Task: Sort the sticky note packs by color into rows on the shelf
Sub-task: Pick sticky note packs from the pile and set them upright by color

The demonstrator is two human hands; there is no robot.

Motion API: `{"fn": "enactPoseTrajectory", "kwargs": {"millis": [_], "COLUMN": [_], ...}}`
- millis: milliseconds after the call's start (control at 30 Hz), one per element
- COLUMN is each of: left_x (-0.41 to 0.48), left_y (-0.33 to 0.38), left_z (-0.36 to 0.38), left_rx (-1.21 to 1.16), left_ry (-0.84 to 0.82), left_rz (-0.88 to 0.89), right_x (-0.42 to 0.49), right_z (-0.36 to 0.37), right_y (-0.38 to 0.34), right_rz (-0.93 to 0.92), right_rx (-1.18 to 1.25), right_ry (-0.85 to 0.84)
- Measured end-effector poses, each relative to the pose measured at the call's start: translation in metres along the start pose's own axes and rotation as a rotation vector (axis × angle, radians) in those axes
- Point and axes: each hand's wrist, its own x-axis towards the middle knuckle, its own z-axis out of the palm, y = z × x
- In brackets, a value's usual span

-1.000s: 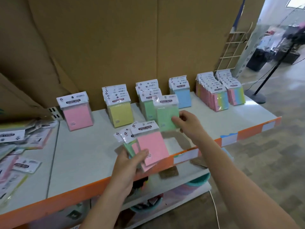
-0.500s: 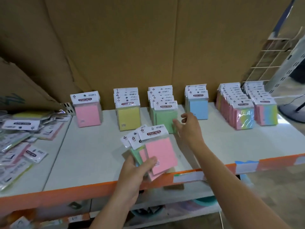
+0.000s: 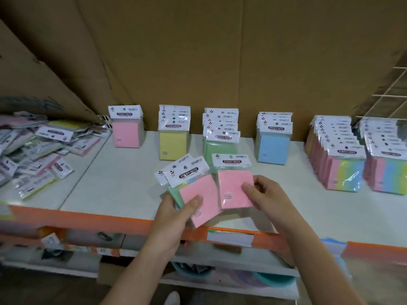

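My left grip clasps a fanned stack of packs, my right grip pinches one pink pack over the shelf.

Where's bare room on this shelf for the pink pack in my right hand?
Widest bare patch: in front of the pink row and yellow row, left of your left hand. Another lies between the blue row and rainbow rows, beside your right hand. Crowded: the loose pile far left.
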Motion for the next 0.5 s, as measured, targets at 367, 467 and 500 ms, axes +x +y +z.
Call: {"fn": "enactPoseTrajectory", "kwargs": {"millis": [367, 467, 500], "left_x": [-0.024, -0.02, -0.018], "left_y": [0.003, 0.004, 0.004], "left_z": [-0.021, -0.039, -0.047], "left_rx": [-0.076, -0.046, -0.028], "left_ry": [-0.055, -0.02, -0.006], "left_rz": [0.028, 0.045, 0.049], "right_x": [-0.001, 0.001, 0.003], "right_z": [0.034, 0.056, 0.065], "right_y": [-0.013, -0.024, -0.027], "right_rz": [-0.135, -0.163, -0.166], "right_rx": [-0.023, -0.076, -0.09], "right_ry": [-0.287, -0.35, -0.356]}}
